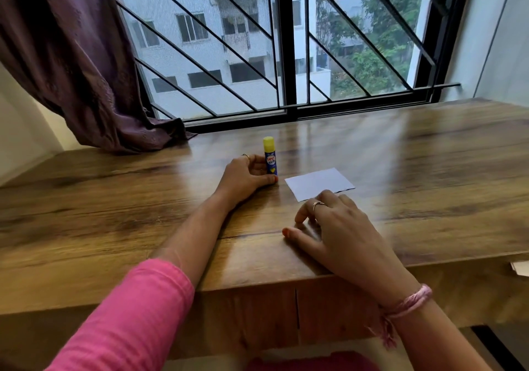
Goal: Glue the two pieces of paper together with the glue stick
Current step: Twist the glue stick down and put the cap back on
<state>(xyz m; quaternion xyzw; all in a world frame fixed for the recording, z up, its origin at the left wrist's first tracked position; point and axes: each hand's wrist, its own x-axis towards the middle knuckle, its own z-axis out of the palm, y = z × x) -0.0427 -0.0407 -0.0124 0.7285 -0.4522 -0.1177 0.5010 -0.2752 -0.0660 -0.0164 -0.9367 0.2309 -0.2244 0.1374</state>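
On the wooden surface, my left hand holds the glue stick upright beside the paper.

Blue tube, yellow cap on, standing just left of the white rectangular sheet, whose near edge looks torn. My left fingers and thumb curl round its lower body, arm stretched out in a pink sleeve. My right hand rests palm down near the sheet's front edge, fingers loosely bent, holding nothing. Glossy grain reflects the barred window.

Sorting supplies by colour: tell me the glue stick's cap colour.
Yellow cap on a blue glue stick; head view.
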